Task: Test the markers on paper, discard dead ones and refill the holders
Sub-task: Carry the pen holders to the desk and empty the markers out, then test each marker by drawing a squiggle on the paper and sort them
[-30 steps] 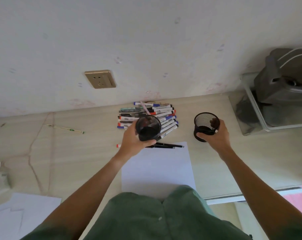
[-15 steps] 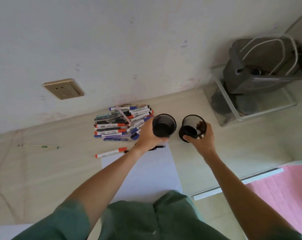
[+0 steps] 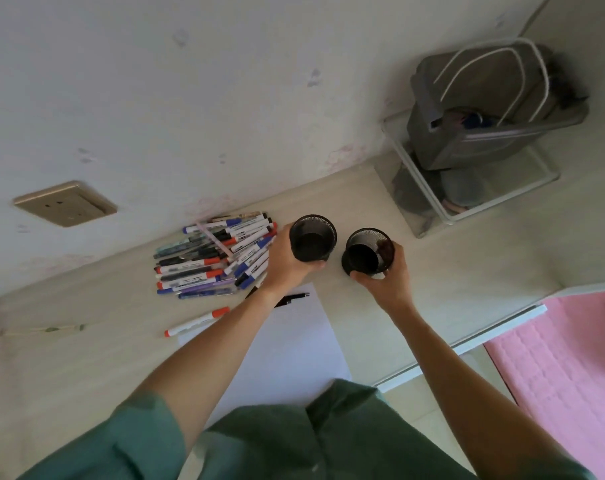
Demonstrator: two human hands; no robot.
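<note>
Markers point(image 3: 218, 258) piled beside left hand point(image 3: 283, 261), 2 hands' fingers point(image 3: 384, 249) gripping 2 holders point(image 3: 311, 242)

Pale wood-grain table point(image 3: 450, 271) against the wall. On it: a heap of markers point(image 3: 214, 254), a lone red-capped marker point(image 3: 197, 322), a black pen point(image 3: 290, 299) on white paper point(image 3: 287, 355), two black mesh holders point(image 3: 311, 239) point(image 3: 366, 252), a wire rack point(image 3: 481, 188).
</note>
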